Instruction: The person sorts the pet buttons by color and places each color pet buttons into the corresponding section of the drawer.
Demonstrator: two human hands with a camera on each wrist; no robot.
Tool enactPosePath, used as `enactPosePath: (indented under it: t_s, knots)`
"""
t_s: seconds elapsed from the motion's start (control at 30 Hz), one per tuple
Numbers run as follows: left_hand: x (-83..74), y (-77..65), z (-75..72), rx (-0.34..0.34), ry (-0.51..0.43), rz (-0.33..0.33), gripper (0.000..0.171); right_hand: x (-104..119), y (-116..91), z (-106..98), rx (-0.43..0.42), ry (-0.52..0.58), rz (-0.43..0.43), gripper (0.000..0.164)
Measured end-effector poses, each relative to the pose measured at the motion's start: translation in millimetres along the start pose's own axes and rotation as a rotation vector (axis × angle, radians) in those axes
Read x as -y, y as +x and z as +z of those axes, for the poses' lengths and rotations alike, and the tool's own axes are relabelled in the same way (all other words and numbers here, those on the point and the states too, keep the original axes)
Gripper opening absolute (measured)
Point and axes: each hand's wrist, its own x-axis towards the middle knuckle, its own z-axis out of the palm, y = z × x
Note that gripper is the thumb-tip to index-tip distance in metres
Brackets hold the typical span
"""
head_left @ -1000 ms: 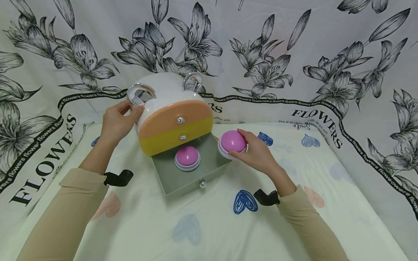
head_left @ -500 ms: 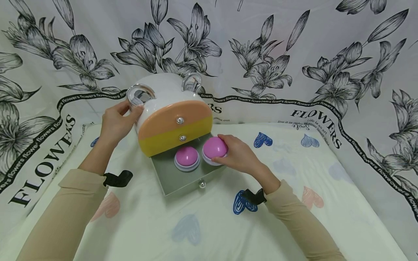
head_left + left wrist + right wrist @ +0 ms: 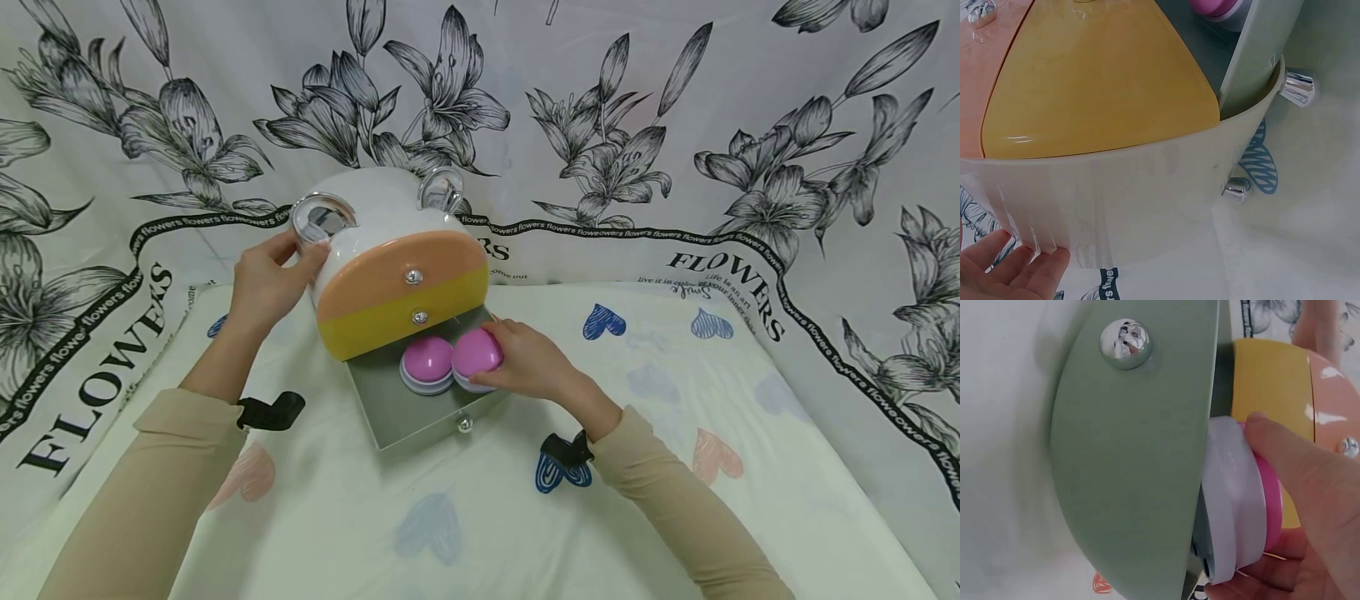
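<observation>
My right hand (image 3: 536, 362) holds a pink domed push button (image 3: 477, 354) with a white base, thumb on one side and fingers on the other. It is tilted over the right part of the pulled-out grey-green drawer (image 3: 397, 432). Close beside it, a second pink button (image 3: 427, 360) sits upright inside. In the right wrist view the held button's base (image 3: 1222, 494) overlaps the drawer's front edge. My left hand (image 3: 264, 279) rests on the side of the white rounded drawer box (image 3: 382, 196), below its silver ear. In the left wrist view several fingertips (image 3: 1055, 259) touch that white side.
Above the open drawer are a yellow drawer front (image 3: 450, 304) and an orange one (image 3: 382, 267), both closed, with silver knobs. The box stands on a pale cloth (image 3: 337, 517) with hearts. Behind it hangs a flower-printed curtain (image 3: 540, 158).
My right hand has carried the held button left and down, from beyond the drawer's right side to right beside the other button. The left hand and the box have stayed put.
</observation>
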Motion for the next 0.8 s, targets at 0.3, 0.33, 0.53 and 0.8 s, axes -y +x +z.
enactPosePath:
  t_s: [0.3, 0.33, 0.53, 0.8]
  knots:
    - [-0.1, -0.8, -0.3, -0.008, 0.003, 0.026, 0.070, 4.3, 5.4, 4.4, 0.035, -0.084, -0.009, 0.062]
    - [0.0, -0.9, -0.2, -0.007, 0.002, 0.025, 0.070, 4.7, 5.8, 5.6, 0.041, -0.092, -0.011, 0.061]
    - [-0.1, -0.6, 0.2, -0.004, -0.002, 0.019, 0.071, 7.1, 6.9, 11.3, 0.076, -0.100, -0.021, 0.057]
    - [-1.3, -0.9, 0.3, -0.008, 0.002, 0.007, 0.071, 7.6, 9.8, 16.6, 0.147, -0.089, 0.010, 0.058]
